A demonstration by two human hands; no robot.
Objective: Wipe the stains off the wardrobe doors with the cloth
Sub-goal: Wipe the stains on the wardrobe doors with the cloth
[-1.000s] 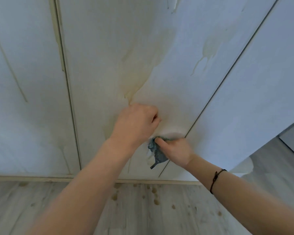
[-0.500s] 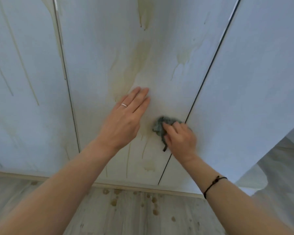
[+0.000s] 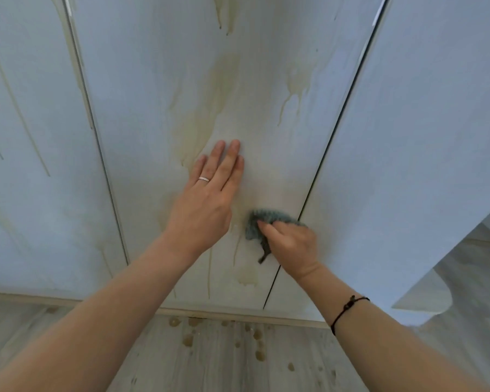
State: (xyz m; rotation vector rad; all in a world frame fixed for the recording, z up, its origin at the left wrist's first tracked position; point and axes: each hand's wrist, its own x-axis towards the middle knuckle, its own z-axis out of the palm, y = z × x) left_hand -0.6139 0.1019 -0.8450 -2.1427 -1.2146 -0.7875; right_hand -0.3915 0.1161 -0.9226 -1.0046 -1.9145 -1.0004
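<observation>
Nearest me, brown drips (image 3: 188, 340) spot the floor (image 3: 68, 335). Above them, my right hand (image 3: 292, 244) curls round the grey-blue cloth (image 3: 254, 222), pressing it to the middle wardrobe door (image 3: 153, 80) near its right edge. My left hand (image 3: 204, 205) lies flat beside it, fingers straight and together, below yellowish stains (image 3: 224, 80).
</observation>
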